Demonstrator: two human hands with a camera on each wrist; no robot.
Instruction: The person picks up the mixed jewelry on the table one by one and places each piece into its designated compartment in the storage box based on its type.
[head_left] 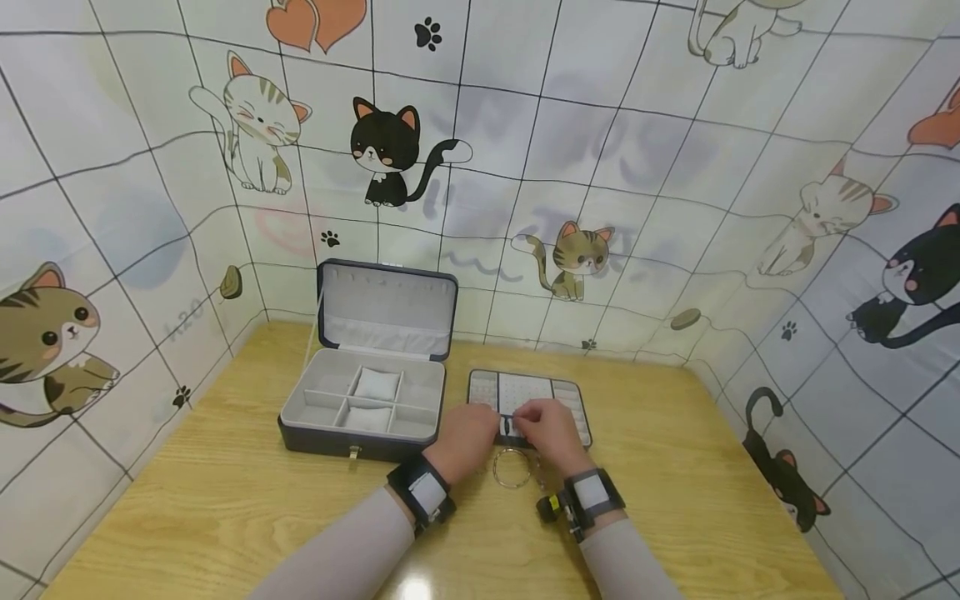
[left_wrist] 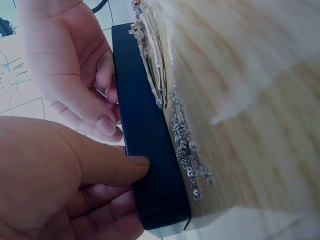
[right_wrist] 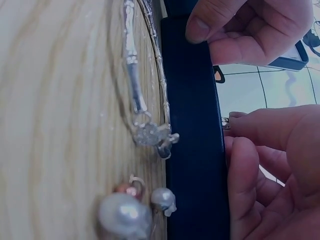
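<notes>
- Head view: one jewellery tray [head_left: 523,387], pale lining in a dark rim, lying on the desk [head_left: 660,475] towards its far edge, about midway between the left and right edges.
- Head view: one jewellery box [head_left: 318,437], lid raised, near the desk's far left corner; two white cushions [head_left: 377,385] in its compartments.
- Head view: one hoop bracelet [head_left: 512,487] and one chain [head_left: 541,477], on the desk along the tray's near side.
- Left wrist view: left hand [left_wrist: 55,175], fingers curled, thumb on the tray's dark outer wall, gripping its edge. Chain and hoops outside that wall.
- Right wrist view: right hand [right_wrist: 280,165], thumb and forefinger closed together, pinching a small metal piece [right_wrist: 226,123] at the tray's upper edge; its kind cannot be told.
- Right wrist view: pearl pieces [right_wrist: 125,215], on the desk beside the tray wall.
- Progress, as judged: part-way. Box open, tray laid out beside it; metal piece not yet released; bracelet, chain and pearl pieces outstanding, all outside the tray.
</notes>
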